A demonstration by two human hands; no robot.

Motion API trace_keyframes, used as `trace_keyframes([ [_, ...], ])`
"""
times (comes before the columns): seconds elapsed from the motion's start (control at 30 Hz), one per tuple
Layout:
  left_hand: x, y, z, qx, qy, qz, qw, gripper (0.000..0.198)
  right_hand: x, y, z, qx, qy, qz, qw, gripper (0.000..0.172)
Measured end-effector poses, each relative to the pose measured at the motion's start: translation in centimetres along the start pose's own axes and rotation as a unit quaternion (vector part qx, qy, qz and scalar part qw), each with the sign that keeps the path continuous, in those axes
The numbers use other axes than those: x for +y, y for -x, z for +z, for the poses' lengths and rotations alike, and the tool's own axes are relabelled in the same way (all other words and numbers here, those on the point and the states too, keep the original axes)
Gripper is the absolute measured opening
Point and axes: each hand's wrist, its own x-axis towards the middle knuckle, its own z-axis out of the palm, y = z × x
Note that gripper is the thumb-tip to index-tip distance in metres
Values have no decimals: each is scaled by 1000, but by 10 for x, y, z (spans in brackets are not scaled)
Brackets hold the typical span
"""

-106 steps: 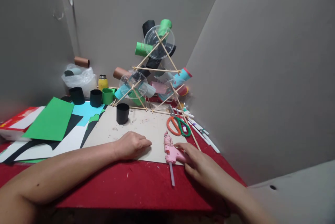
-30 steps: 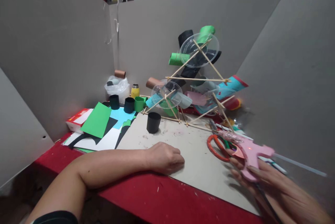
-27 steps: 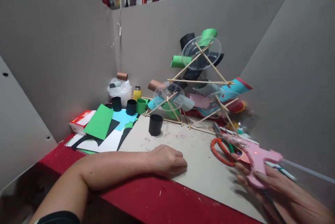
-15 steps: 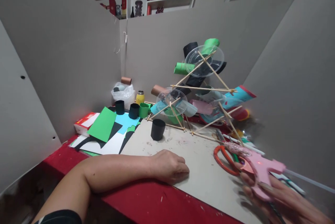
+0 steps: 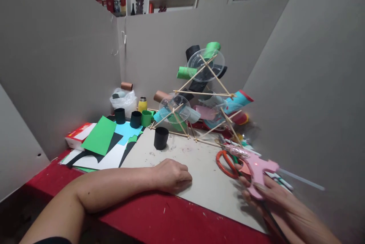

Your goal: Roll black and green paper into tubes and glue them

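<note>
— So, what do we have, widest first?

— We have the red tabletop (image 5: pixel 154 221), then the wooden-stick frame (image 5: pixel 196 93) toward the back, then our light grey board (image 5: pixel 208 192) in front of it.

— And our hands?

— Our left hand (image 5: pixel 171 175) rests on the board near its front edge, fingers folded in a loose fist; we see nothing in it, though its palm side is hidden. Our right hand (image 5: pixel 272 200) is wrapped around the handle of the pink hot-glue gun (image 5: pixel 258 168), thumb on our side, fingertips showing on the other.

— Which way does the gun lie?

— Its long axis runs slantwise across us: nozzle away and to the left, tail to the right and a little nearer. We judge that slant to be what matters most.

— What is near the nozzle?

— The scissors (image 5: pixel 218 163); we see their orange loop just left of the gun, but cannot tell whether they touch it.

— And the black paper cup (image 5: pixel 161 138)?

— Upright on the board, well left of the nozzle. Our left hand is nearer to it.

— Smallest?

— The translucent glue stick (image 5: pixel 302 179), jutting from the gun's rear.
</note>
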Motion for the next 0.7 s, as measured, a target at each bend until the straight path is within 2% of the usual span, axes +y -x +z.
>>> trace_keyframes([
  [0.13, 0, 0, 0, 9, -1, 4, 1000, 19, 6, 2, -8, -12, -12, -4, 1000, 69],
  [0.37, 0, 0, 1, 7, -5, 4, 1000, 19, 5, -13, -23, -7, 6, 40, 999, 67],
  [0.7, 1, -1, 0, 0, 1, -1, 1000, 17, 8, -21, -30, -1, 20, 27, 999, 72],
])
